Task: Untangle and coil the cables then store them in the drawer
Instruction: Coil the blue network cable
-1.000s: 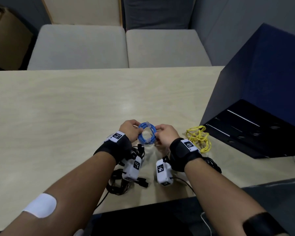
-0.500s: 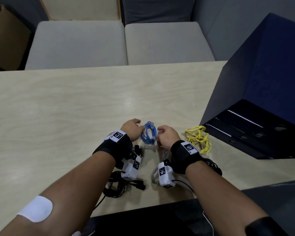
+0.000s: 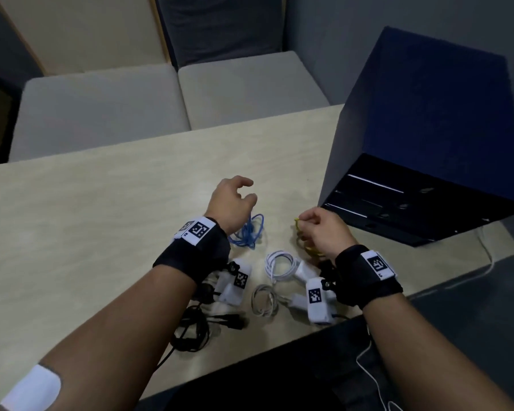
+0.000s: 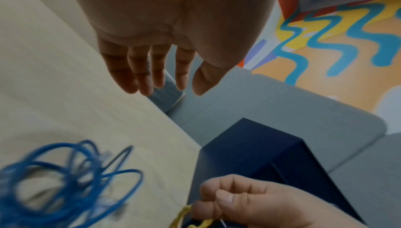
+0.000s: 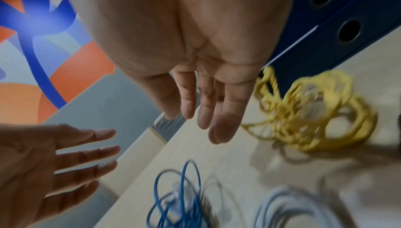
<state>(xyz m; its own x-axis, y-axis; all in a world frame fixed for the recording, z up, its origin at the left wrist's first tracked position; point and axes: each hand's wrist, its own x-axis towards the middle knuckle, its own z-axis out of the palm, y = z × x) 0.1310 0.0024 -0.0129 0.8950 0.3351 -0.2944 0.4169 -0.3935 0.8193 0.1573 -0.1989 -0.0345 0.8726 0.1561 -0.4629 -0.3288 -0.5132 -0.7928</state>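
Note:
The blue cable [image 3: 248,232] [image 4: 65,180] [image 5: 178,197] lies as a loose coil on the table, just below my left hand [image 3: 247,191] [image 4: 173,86]. That hand hovers above it with relaxed fingers and holds nothing. My right hand [image 3: 304,222] [image 4: 208,200] has curled fingers pinching a strand of the yellow cable [image 3: 312,250] [image 4: 184,214]. The rest of the yellow coil [image 5: 314,111] rests on the table against the drawer unit. The dark blue drawer unit [image 3: 428,129] stands at the right with its drawers closed.
Two white cable coils [image 3: 279,264] [image 3: 263,301] and a black cable bundle [image 3: 190,330] lie near the table's front edge between my wrists. Beige seat cushions [image 3: 101,114] sit beyond the far edge. The light wooden table [image 3: 86,218] spreads to the left.
Both hands have let go of the blue coil, which now lies on the table. My right hand moved right onto the yellow cable. My left hand lifted and its fingers relaxed.

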